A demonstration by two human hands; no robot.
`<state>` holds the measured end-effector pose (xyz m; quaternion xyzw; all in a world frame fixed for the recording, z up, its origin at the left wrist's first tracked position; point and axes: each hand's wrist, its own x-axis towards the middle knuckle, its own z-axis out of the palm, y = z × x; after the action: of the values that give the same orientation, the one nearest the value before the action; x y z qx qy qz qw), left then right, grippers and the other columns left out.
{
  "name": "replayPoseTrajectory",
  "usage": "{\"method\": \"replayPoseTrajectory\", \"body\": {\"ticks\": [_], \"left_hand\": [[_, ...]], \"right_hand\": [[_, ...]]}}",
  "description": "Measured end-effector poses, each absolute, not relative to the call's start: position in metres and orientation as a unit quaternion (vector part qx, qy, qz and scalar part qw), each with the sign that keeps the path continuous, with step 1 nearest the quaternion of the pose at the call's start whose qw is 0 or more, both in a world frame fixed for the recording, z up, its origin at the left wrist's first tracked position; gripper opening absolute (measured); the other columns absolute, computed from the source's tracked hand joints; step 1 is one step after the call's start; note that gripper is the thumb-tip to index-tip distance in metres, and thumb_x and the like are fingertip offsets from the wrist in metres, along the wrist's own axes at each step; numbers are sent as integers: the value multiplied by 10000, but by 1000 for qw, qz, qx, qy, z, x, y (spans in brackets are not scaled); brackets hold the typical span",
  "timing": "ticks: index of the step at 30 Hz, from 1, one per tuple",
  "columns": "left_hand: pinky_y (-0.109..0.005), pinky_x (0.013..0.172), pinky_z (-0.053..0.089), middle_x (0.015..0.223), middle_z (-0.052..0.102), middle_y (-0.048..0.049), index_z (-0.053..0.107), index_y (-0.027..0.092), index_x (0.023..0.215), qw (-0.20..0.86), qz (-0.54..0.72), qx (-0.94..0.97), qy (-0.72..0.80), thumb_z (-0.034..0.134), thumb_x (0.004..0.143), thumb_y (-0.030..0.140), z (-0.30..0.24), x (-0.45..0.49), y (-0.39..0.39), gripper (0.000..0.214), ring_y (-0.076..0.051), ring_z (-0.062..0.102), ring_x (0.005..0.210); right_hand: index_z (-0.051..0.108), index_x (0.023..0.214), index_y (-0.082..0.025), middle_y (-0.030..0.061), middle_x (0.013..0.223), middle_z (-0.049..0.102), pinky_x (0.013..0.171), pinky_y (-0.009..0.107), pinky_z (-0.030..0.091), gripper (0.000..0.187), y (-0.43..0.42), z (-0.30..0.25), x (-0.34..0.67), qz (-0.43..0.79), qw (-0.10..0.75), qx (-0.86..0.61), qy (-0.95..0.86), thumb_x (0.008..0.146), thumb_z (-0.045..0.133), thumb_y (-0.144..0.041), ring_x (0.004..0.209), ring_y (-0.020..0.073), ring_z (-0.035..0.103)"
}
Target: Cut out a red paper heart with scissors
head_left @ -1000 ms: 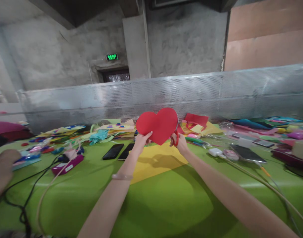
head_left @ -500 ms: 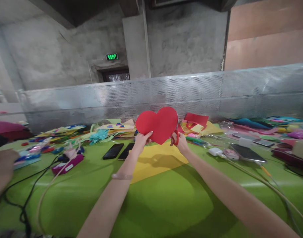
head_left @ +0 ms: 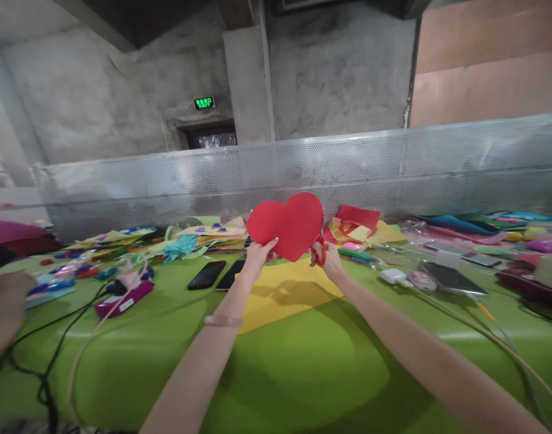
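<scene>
I hold a red paper heart [head_left: 287, 224] upright above the green table [head_left: 303, 374]. My left hand [head_left: 258, 258] pinches its lower left edge. My right hand [head_left: 329, 260] is closed round red-handled scissors [head_left: 320, 248], whose blades sit at the heart's right edge. A yellow sheet [head_left: 285, 292] lies flat on the table just under both hands.
Two black phones [head_left: 217, 275] lie left of the yellow sheet. Coloured paper scraps [head_left: 203, 235] pile along a perforated metal barrier [head_left: 303, 169]. Cables [head_left: 45, 361] trail at the left; a charger [head_left: 392, 276], tablet [head_left: 452, 280] and cord sit at the right. Another person's arm [head_left: 2, 307] shows at the left edge.
The heart and both hands have risen very slightly; otherwise the grip and pose are the same.
</scene>
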<state>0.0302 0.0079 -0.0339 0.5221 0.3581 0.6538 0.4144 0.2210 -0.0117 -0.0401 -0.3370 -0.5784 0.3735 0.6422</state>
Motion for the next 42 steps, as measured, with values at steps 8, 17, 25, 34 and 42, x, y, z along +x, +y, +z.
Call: {"method": "replayPoseTrajectory", "body": {"ticks": [8,17,25,34,42], "left_hand": [[-224,344,289,416,569,-2,637,116,742,416,648,527,360,751,585,404,-33,30,6,347,-115,489,339],[-220,349,295,444,586,1,622,134,762,419,646,530,356,747,589,395,-31,32,2,337,-111,499,342],[-223,351,288,421,563,10,619,138,754,419,646,532,353,735,600,393,-32,31,3,320,-115,495,340],[-225,360,316,435,577,8,618,142,758,417,649,529,353,737,604,388,-34,30,7,314,-108,489,341],[-224,347,301,445,586,-1,627,129,761,415,650,529,353,742,593,402,-33,30,6,341,-113,498,341]], "right_hand": [[437,525,-193,-54,375,453,344,204,428,196,-8,-41,222,376,644,-339,-574,660,540,-289,323,87,454],[437,536,-199,-54,368,450,327,197,423,201,-11,-39,221,384,643,-343,-567,652,560,-308,314,87,450],[422,532,-204,-59,362,441,310,192,412,193,-12,-37,221,388,641,-352,-561,644,560,-279,306,84,438],[424,552,-202,-66,376,435,314,197,420,201,-11,-37,222,389,640,-356,-559,663,575,-277,308,84,445],[420,546,-204,-71,377,428,302,203,409,207,-8,-39,222,387,647,-353,-554,661,572,-285,297,82,432]]}}
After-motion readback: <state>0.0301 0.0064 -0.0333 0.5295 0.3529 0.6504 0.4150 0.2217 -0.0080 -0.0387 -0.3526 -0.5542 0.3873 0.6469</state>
